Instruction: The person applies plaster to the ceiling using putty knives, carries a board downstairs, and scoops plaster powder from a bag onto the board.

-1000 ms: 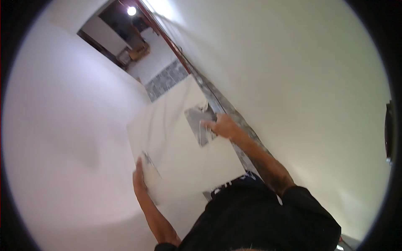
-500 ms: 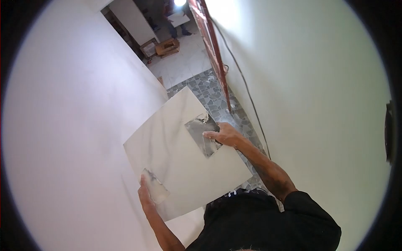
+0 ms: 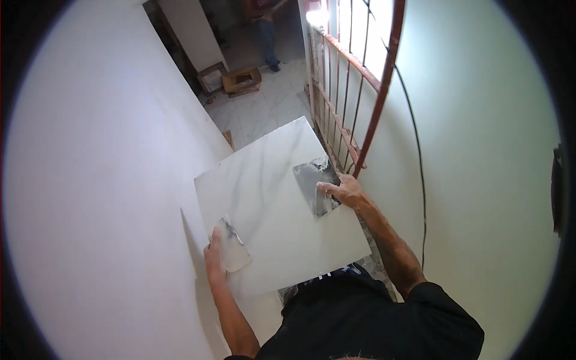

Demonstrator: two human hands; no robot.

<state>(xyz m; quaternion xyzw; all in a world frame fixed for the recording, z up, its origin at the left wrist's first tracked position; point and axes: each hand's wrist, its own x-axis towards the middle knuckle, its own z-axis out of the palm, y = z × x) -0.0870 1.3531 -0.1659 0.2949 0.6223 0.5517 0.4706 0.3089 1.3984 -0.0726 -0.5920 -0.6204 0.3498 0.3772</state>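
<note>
Keep clear of white wall (image 3: 120, 150) and red gate (image 3: 384, 87). Best carried near level: marbled tile (image 3: 279, 231), in front of body, held at opposite edges. Pin dark piece (image 3: 307, 180) on top with right hand (image 3: 349, 192), pale piece (image 3: 234, 249) with left hand (image 3: 214, 259). Cut off above: far person (image 3: 267, 39). Hidden under tile: most fingers; cannot tell how widely spread.

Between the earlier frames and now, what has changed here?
The large tile has shifted rightward in the picture, with both hands. The view has changed too: much more of the red barred gate shows. No grip was visibly taken or released.

Unchanged: left hand and right hand at opposite edges, two small pieces on top.
</note>
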